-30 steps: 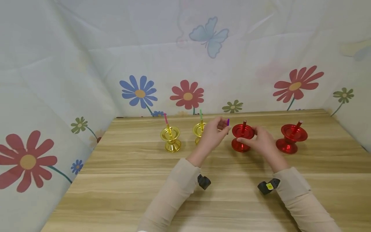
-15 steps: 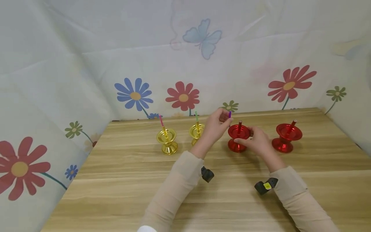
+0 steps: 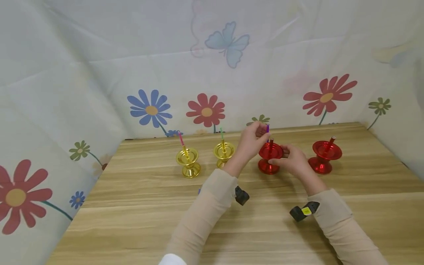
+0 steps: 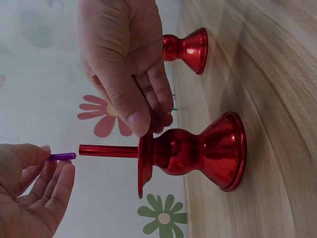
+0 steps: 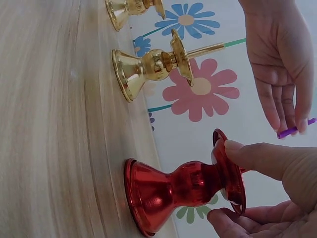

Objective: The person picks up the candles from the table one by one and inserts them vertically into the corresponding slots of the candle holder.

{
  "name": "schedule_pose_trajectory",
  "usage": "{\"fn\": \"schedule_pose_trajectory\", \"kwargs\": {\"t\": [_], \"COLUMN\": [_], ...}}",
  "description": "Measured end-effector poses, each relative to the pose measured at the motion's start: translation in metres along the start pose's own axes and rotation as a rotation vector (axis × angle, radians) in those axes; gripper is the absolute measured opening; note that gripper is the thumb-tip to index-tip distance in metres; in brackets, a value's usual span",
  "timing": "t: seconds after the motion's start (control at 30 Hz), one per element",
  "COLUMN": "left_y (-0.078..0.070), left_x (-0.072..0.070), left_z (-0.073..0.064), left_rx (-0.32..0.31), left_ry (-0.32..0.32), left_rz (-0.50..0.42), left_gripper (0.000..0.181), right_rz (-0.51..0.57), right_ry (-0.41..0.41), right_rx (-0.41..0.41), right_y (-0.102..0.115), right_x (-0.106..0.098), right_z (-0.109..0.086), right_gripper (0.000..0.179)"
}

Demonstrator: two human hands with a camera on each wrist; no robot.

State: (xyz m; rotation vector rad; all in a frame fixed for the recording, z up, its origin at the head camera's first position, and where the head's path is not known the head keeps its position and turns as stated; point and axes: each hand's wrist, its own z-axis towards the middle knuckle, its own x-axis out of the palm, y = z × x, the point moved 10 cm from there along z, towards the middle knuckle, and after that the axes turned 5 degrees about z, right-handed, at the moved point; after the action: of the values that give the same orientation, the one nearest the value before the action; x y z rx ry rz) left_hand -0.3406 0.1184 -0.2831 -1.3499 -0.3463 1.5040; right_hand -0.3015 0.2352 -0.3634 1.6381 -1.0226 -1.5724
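My left hand (image 3: 253, 140) pinches a thin purple stick (image 4: 62, 156) between thumb and fingers. The stick's lower end is just above the tip of the upright tube on a red candle holder (image 3: 269, 166), with a small gap showing in the left wrist view. My right hand (image 3: 293, 159) grips that holder's dish from the right, its thumb (image 5: 257, 154) at the rim and its fingers on the far side. The holder's base stands on the table. Left of it, a gold candle holder (image 3: 191, 170) bears a pink stick (image 3: 180, 138), and another gold candle holder (image 3: 222, 162) a green stick (image 3: 222, 133).
A second red candle holder (image 3: 320, 165), its tube bare, stands to the right. A small purple-blue end (image 3: 199, 191) peeks out beside the left sleeve (image 3: 207, 206) on the wooden table (image 3: 132, 221). A flowered cloth (image 3: 159, 66) hangs behind.
My left hand has risen and moved right with the purple stick, to just over the red holder's tube. My right hand keeps its grip. The head view has shifted slightly.
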Motion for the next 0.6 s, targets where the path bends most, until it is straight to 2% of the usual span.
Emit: {"fn": "schedule_pose_trajectory", "kwargs": {"t": [0.17,0.43,0.6], "left_y": [-0.003,-0.003,-0.003], "left_x": [0.006,0.01,0.011], "left_z": [0.003,0.009,0.011], "left_rx": [0.008,0.018,0.029], "left_ry": [0.006,-0.031,-0.041], "left_rz": [-0.01,-0.061,-0.054], "left_gripper": [0.019,0.018,0.018], "right_rz": [0.028,0.045,0.054], "right_ry": [0.007,0.001,0.006], "right_rx": [-0.009,-0.04,-0.049], "right_y": [-0.002,0.001,0.002], "right_x": [0.001,0.0,-0.001], "right_z": [0.002,0.001,0.001], "right_gripper": [0.071,0.068,0.066]}}
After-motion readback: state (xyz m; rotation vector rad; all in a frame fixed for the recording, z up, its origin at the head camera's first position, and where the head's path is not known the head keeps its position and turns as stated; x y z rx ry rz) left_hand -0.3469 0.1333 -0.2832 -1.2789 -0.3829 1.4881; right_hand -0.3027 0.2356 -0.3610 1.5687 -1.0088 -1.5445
